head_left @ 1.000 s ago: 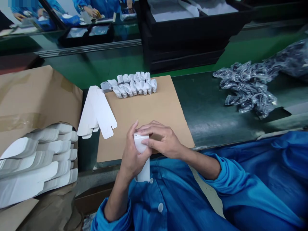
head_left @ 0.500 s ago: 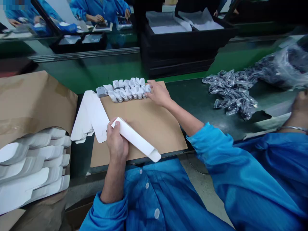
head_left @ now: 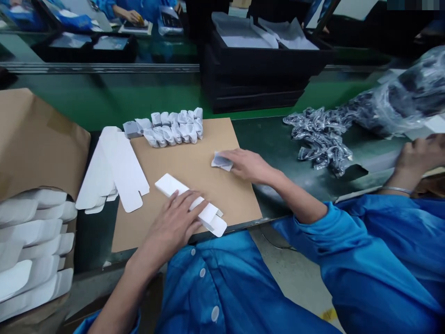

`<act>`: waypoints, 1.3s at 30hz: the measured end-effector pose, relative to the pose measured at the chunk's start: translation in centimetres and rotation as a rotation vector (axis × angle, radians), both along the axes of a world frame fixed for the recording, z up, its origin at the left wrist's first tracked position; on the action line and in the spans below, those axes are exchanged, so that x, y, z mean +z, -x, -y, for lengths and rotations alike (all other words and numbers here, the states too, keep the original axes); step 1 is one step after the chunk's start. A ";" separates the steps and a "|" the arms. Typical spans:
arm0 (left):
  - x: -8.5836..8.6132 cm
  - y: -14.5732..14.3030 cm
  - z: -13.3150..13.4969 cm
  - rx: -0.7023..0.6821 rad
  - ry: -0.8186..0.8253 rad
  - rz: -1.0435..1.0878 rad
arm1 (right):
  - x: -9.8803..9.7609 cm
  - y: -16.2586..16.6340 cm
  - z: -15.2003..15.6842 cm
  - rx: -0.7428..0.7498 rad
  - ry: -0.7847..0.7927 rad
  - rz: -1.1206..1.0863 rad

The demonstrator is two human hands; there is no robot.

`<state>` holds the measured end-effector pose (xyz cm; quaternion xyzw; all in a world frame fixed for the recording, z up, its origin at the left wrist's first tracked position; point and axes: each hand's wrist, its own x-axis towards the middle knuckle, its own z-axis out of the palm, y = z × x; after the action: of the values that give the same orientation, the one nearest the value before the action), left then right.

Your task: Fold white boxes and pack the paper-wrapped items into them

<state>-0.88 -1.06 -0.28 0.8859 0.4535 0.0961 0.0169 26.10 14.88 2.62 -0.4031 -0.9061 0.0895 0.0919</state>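
Since half a second ago, left hand point(head_left: 174, 222) has laid the long white folded carton point(head_left: 189, 204) flat on the brown cardboard sheet point(head_left: 194, 162), fingers spread apart on top. Right hand point(head_left: 248, 164) pulled back from the row of small plastic-wrapped white packets point(head_left: 172, 130), fingers clamped on one small wrapped packet point(head_left: 221, 161).

You've got bare cardboard sheet point(head_left: 181, 162) between both hands; the bagged-parts row point(head_left: 170, 130) blocks the far edge, flat box blanks point(head_left: 114, 169) crowd your left.
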 end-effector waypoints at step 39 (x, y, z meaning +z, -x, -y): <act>-2.1 -4.3 0.7 0.198 -0.312 0.327 | -4.1 8.4 14.7 -0.498 0.521 -1.139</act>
<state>3.40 -1.72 -2.40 0.8018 0.5089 0.3080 -0.0563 17.68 0.15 -1.49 -0.4989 -0.5451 0.4800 0.4728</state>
